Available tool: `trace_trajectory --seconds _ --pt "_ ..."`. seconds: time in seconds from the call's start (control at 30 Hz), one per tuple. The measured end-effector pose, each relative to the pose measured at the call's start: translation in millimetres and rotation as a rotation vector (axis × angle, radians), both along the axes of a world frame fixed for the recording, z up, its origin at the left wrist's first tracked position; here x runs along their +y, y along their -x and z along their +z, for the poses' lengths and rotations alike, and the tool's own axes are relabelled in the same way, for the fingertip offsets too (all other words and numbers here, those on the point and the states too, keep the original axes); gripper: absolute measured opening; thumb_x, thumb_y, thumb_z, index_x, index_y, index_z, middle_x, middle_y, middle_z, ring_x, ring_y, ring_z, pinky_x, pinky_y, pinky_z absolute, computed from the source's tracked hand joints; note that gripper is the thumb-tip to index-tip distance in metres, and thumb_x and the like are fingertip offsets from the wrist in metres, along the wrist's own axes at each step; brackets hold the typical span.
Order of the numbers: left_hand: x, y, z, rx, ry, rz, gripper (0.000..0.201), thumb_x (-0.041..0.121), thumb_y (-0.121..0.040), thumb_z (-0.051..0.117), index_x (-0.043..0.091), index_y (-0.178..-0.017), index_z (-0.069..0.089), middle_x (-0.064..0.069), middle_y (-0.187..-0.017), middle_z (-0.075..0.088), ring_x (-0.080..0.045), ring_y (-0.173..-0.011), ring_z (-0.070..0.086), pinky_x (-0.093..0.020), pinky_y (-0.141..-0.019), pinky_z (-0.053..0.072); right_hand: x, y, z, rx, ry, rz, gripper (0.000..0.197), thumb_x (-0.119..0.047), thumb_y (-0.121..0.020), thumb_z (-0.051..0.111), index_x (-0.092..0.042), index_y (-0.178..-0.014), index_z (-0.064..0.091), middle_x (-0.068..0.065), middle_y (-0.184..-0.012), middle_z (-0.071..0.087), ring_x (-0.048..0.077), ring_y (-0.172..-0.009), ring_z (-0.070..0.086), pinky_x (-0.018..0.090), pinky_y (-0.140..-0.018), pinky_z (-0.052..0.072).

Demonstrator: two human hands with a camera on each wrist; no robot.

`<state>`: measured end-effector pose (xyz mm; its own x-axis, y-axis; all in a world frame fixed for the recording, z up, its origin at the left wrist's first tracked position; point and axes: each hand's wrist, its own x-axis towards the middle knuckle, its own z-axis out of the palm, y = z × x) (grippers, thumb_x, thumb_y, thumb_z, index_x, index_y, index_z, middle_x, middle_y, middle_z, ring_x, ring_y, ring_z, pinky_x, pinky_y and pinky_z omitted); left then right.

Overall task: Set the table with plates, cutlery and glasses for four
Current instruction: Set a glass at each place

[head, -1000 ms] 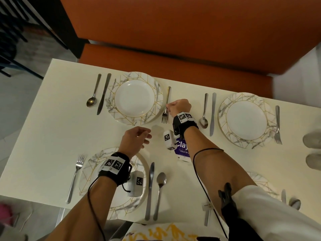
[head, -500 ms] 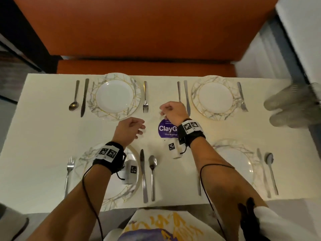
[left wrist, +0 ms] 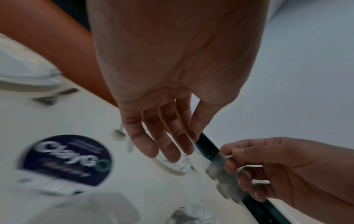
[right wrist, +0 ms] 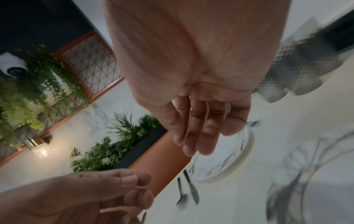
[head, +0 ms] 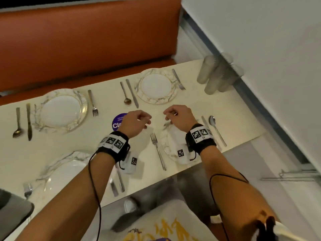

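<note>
Four marbled plates lie on the cream table point(head: 107, 141): far left point(head: 60, 110), far right point(head: 156, 86), near left point(head: 66, 171), and near right point(head: 169, 148), partly under my right wrist. Each has a fork, knife and spoon beside it. A cluster of frosted glasses point(head: 217, 75) stands at the table's far right corner, blurred in the right wrist view as glasses point(right wrist: 306, 65). My left hand point(head: 137, 122) and right hand point(head: 178, 117) hover side by side over the table's middle, fingers loosely curled, holding nothing. The wrist views show the left fingers point(left wrist: 162, 136) and right fingers point(right wrist: 201, 128) hanging relaxed.
A purple round sticker point(head: 119, 121) sits at the table's centre. An orange bench point(head: 86, 46) runs along the far side, and a white wall with a dark ledge point(head: 260, 105) borders the right end. Plants point(right wrist: 105, 151) and a lamp show behind.
My right hand has left the fork beside the far left plate. Both hands have moved right, over the near right setting. The view has swung right, bringing the glasses closer.
</note>
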<state>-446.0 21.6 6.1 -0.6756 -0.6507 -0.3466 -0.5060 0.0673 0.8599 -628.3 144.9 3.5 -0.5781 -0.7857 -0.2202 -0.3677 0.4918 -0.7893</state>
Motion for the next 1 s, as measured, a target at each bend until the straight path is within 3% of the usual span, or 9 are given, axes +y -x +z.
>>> trace_trajectory --seconds 0.13,0.23,0.3,0.33,0.4,0.47,0.57,0.73,1.0 --pt "15.7 69.4 18.0 0.007 0.065 -0.109 0.016 0.02 -0.1 0.059 0.019 -0.108 0.073 0.004 -0.093 0.078 -0.012 -0.078 0.074 -0.016 -0.06 0.048 23.8 60.6 9.0 0.052 0.031 -0.056 0.016 -0.011 -0.095 0.063 -0.015 -0.097 0.078 -0.001 -0.079 0.077 0.01 -0.072 0.07 0.031 -0.077 0.061" --pt "23.6 132.2 29.2 0.006 0.129 -0.15 0.015 0.023 -0.099 0.059 0.023 -0.109 0.071 0.007 -0.093 0.077 -0.011 -0.08 0.074 -0.013 -0.059 0.047 33.1 115.3 16.7 0.15 0.048 -0.071 0.016 -0.011 -0.094 0.063 -0.015 -0.099 0.078 -0.001 -0.088 0.078 0.007 -0.075 0.066 0.006 -0.07 0.05" --pt "28.0 176.7 33.8 0.007 0.157 -0.144 0.015 0.025 -0.098 0.061 0.024 -0.11 0.071 0.005 -0.097 0.076 -0.011 -0.084 0.073 -0.014 -0.061 0.049 36.0 155.0 22.2 0.216 0.07 -0.098 0.017 -0.008 -0.094 0.063 -0.014 -0.101 0.077 -0.002 -0.097 0.076 0.005 -0.079 0.061 -0.001 -0.069 0.041" --pt "29.6 198.9 34.0 0.009 0.176 -0.141 0.016 0.027 -0.098 0.063 0.025 -0.112 0.07 0.004 -0.101 0.074 -0.013 -0.088 0.072 -0.018 -0.068 0.053 36.9 174.9 24.7 0.245 0.085 -0.115 0.019 -0.007 -0.094 0.062 -0.013 -0.102 0.077 -0.002 -0.1 0.075 0.006 -0.082 0.061 0.001 -0.072 0.041" --pt "32.8 241.1 33.9 0.009 0.201 -0.128 0.021 0.029 -0.098 0.064 0.024 -0.119 0.068 0.003 -0.108 0.07 -0.015 -0.097 0.068 -0.028 -0.083 0.054 37.3 213.5 29.7 0.298 0.107 -0.154 0.021 -0.006 -0.093 0.06 -0.013 -0.105 0.076 -0.002 -0.104 0.073 0.01 -0.089 0.062 0.015 -0.082 0.049" --pt "36.5 278.5 33.2 -0.002 0.211 -0.12 0.029 0.029 -0.098 0.066 0.02 -0.125 0.063 0.002 -0.111 0.066 -0.018 -0.102 0.064 -0.03 -0.087 0.05 36.3 248.4 31.1 0.375 0.096 -0.197 0.023 -0.006 -0.089 0.063 -0.013 -0.108 0.073 0.004 -0.108 0.07 0.019 -0.098 0.063 0.033 -0.092 0.054" --pt "38.9 324.0 27.7 -0.06 0.275 -0.104 0.047 0.033 -0.092 0.074 0.017 -0.132 0.056 -0.003 -0.121 0.062 -0.021 -0.109 0.063 -0.034 -0.093 0.051 33.7 289.3 30.2 0.458 -0.004 -0.209 0.039 -0.009 -0.083 0.063 -0.013 -0.121 0.063 0.016 -0.122 0.06 0.035 -0.118 0.052 0.05 -0.104 0.046" --pt "47.6 373.6 12.6 -0.154 0.398 -0.041 0.086 0.044 -0.076 0.087 0.015 -0.144 0.043 -0.01 -0.143 0.043 -0.027 -0.132 0.047 -0.043 -0.11 0.045 33.0 331.9 22.6 0.489 -0.138 -0.164 0.062 -0.011 -0.078 0.062 -0.016 -0.138 0.047 0.014 -0.139 0.046 0.035 -0.126 0.039 0.049 -0.107 0.041" --pt "69.7 412.6 -5.5 -0.25 0.61 -0.04 0.103 0.065 -0.068 0.081 0.012 -0.147 0.04 -0.012 -0.144 0.043 -0.033 -0.131 0.046 -0.048 -0.102 0.046 38.9 370.8 5.9 0.503 -0.183 -0.091 0.081 -0.019 -0.075 0.072 -0.013 -0.148 0.037 0.014 -0.147 0.042 0.037 -0.129 0.039 0.048 -0.109 0.038"
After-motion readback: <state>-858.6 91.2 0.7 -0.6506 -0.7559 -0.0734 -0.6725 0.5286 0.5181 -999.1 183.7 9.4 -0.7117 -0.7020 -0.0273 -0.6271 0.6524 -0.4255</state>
